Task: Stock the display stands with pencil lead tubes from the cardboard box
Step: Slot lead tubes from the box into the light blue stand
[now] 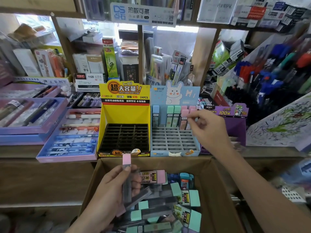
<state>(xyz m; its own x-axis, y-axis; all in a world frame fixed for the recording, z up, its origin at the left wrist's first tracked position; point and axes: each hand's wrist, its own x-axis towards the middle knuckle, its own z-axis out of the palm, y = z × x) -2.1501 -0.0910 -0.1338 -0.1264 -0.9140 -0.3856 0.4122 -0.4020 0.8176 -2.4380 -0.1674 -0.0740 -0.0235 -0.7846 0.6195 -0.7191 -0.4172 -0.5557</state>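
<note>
At the right end of the back row of a light-blue cardboard display stand with a white rabbit picture [175,98], a pink-capped lead tube [185,113] is pinched by the right hand [208,128]. Just left of this stand, a yellow cardboard stand [125,113] is marked "24PCS" and "2B/0.5MM". In front, over an open brown cardboard box [217,179] of mint- and pink-capped tubes, a second pink-capped clear tube [126,159] is gripped upright by the left hand [114,189]. Just right, a purple stand [235,125] reads "100".

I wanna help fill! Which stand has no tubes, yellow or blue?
The yellow stand: its black slots are all empty, while the blue bunny stand holds tubes in its back row.
</note>
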